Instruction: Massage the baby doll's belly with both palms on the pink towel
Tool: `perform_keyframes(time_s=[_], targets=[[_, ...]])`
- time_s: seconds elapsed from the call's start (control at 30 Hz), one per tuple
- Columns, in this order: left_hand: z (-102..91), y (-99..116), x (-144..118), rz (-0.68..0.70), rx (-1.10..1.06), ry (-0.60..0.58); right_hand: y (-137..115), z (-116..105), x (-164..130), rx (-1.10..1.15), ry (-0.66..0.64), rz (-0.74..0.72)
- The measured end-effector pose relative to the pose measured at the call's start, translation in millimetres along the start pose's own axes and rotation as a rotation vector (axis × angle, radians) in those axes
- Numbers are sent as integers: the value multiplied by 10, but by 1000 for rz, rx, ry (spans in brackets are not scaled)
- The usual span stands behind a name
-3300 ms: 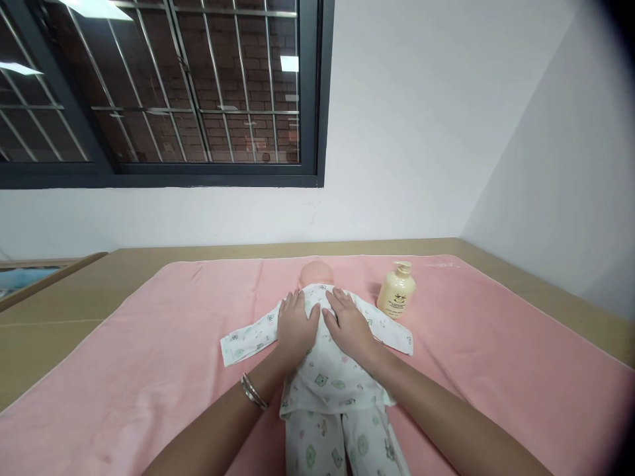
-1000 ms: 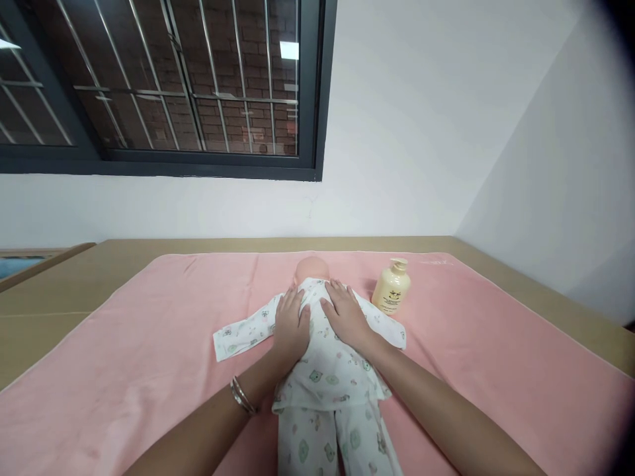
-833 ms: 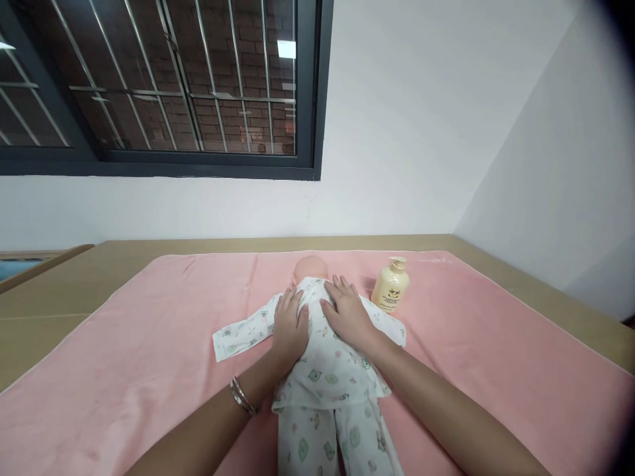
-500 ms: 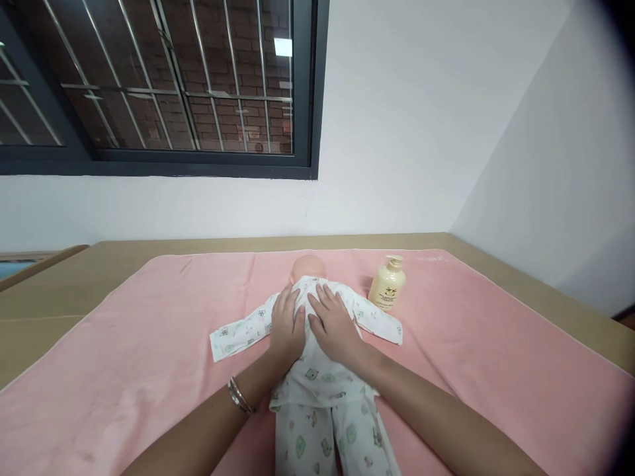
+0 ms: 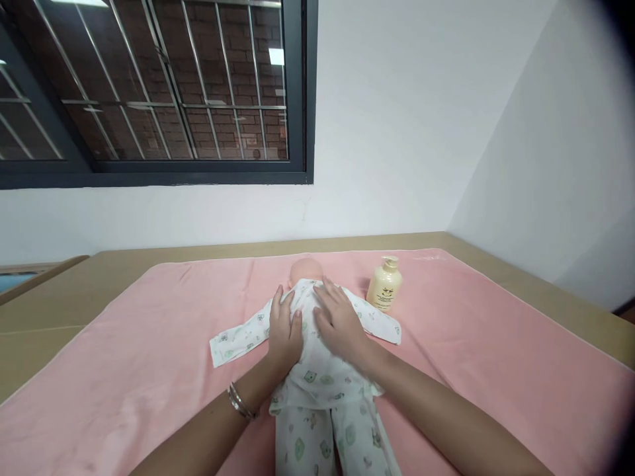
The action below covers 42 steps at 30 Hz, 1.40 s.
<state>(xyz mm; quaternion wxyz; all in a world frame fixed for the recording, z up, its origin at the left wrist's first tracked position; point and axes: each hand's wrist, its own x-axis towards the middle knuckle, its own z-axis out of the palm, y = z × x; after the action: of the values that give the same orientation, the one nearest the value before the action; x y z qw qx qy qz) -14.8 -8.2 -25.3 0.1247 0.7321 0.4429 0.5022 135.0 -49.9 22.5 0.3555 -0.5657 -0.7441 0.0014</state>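
A baby doll (image 5: 317, 380) in a white printed top and trousers lies stretched out on a pink sheet (image 5: 163, 370), its head at the far end and its sleeves spread to both sides. My left hand (image 5: 285, 330) rests on the left of its upper back or chest, fingers extended; which side of the doll faces up I cannot tell. On the right of the upper body is my right hand (image 5: 342, 324), fingers stretched and slightly blurred. Neither hand grips anything. A cream pump bottle (image 5: 384, 287) stands beyond the doll's right-hand sleeve.
The sheet covers a tan padded surface (image 5: 54, 344) with a raised edge along the back. Behind it rise a white wall (image 5: 387, 132) and a dark-framed window (image 5: 299, 99) with metal bars. Another wall (image 5: 555, 178) closes off the right side.
My right hand has shifted slightly to the right on the doll's top, its fingers drawn closer together. My left hand stays nearly in place. The camera view has tilted slightly.
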Motion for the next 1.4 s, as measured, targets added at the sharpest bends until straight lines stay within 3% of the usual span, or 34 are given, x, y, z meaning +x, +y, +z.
perform_keyframes(time_s=[0.1, 0.23, 0.33, 0.43, 0.5, 0.6, 0.7, 0.8, 0.83, 0.93, 1.03, 1.17, 1.27, 1.4], targets=[[0, 9, 6, -6, -5, 5, -37, 3, -25, -18, 70, -21], [12, -6, 14, -8, -1, 5, -56, 90, -61, -64, -120, -29], [11, -31, 27, -12, -9, -2, -74, 6, -39, -87, -254, -34], [-23, 10, 30, 3, -10, 17, -88, -294, 15, -85, -353, -41], [-69, 135, 10, 10, -20, 30, -62, -570, 52, -91, -351, -32], [-145, 493, -40, -55, -163, -25, 69, -988, 100, -99, -318, 10], [-155, 944, -11, -223, -434, -155, 297, -1294, 163, -131, -267, 89], [-35, 1324, 220, -389, -813, -288, 555, -1412, 252, -203, -126, 201], [36, 1415, 340, -460, -971, -382, 633, -1412, 282, -224, -80, 237], [316, 1560, 751, -723, -1287, -544, 809, -1345, 349, -277, -46, 318], [637, 1566, 1083, -941, -1415, -488, 886, -1253, 375, -366, -99, 303], [951, 1533, 1244, -989, -1541, -428, 874, -1185, 388, -466, -93, 247], [1032, 1517, 1238, -977, -1573, -450, 829, -1198, 411, -507, -59, 259], [982, 1479, 1216, -1031, -1580, -463, 756, -1272, 481, -552, -47, 350]])
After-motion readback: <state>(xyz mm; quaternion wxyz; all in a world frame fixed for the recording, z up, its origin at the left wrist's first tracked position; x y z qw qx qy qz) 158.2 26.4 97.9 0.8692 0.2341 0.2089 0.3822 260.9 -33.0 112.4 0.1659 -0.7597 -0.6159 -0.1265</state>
